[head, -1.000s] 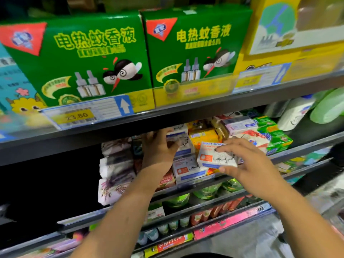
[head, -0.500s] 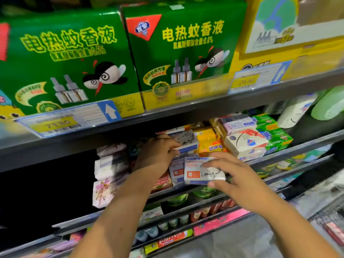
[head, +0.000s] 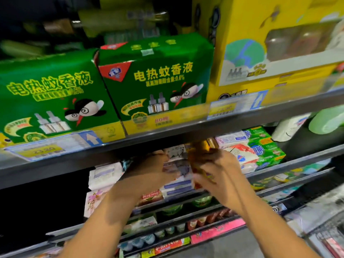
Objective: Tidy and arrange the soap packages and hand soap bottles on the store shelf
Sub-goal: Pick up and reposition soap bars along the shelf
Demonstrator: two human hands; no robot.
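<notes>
On the middle shelf (head: 290, 163), a stack of white-and-blue soap boxes (head: 177, 187) sits between my two hands. My left hand (head: 150, 172) lies against the stack's left side, its fingers curled over the top boxes. My right hand (head: 221, 175) is on the stack's right side, over the yellow-orange soap packs (head: 200, 151). Motion blur hides whether it holds a box. White-and-red soap boxes (head: 242, 157) and green soap packs (head: 264, 146) stand to the right. White and flowered soap packages (head: 104, 175) are stacked to the left. Hand soap bottles (head: 290, 127) stand at the far right.
The shelf above carries green mosquito-liquid boxes (head: 154, 81) and a yellow box (head: 270, 53), with price tags (head: 48, 148) along its edge. The lower shelves hold small bottles and packs (head: 195, 223). The space left of the soap packages is dark.
My right hand has carried the white soap box left and back to the stack. My left hand stayed on the stack. The camera has tilted upward and closer.
</notes>
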